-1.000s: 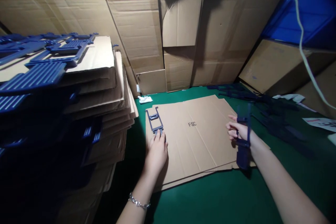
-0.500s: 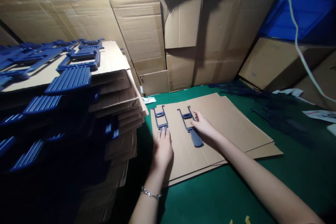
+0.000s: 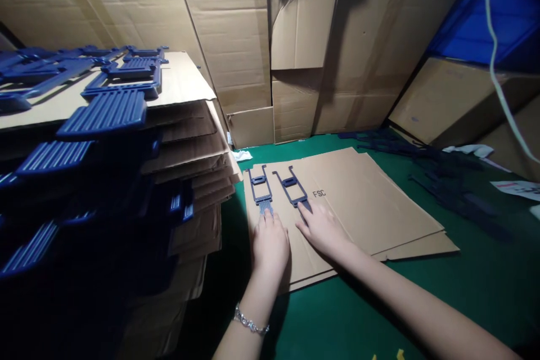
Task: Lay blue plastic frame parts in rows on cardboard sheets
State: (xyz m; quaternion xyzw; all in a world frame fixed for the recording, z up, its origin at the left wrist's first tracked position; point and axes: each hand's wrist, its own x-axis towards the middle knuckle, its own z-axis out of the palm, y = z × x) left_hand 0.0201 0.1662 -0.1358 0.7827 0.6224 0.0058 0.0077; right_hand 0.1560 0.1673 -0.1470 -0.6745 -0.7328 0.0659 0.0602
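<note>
Blue frames (image 3: pixel 259 180) on cardboard (image 3: pixel 379 202), centre | pressed by left hand (image 3: pixel 270 242), right hand (image 3: pixel 324 229) | grips unclenched | alignment seemingly underway | nudge-free lift-off needed

The tabletop (image 3: pixel 337 315) across the lower middle of the frame is deep green. The cardboard sheet (image 3: pixel 363 208) at centre is plain tan-brown, with black "FSC" lettering. Both plastic frames (image 3: pixel 259 181) on it are dark navy, and the left one's paddle shows parallel stripes. At upper left, the stacked parts (image 3: pixel 107 111) are glossy blue, ribbed with lighter lines. The upper right holds a vivid blue panel (image 3: pixel 476 22) and an off-white cord (image 3: pixel 493 79). The bracelet (image 3: pixel 251 323) at lower centre is silver; yellow bits (image 3: pixel 400 354) dot the bottom edge.
</note>
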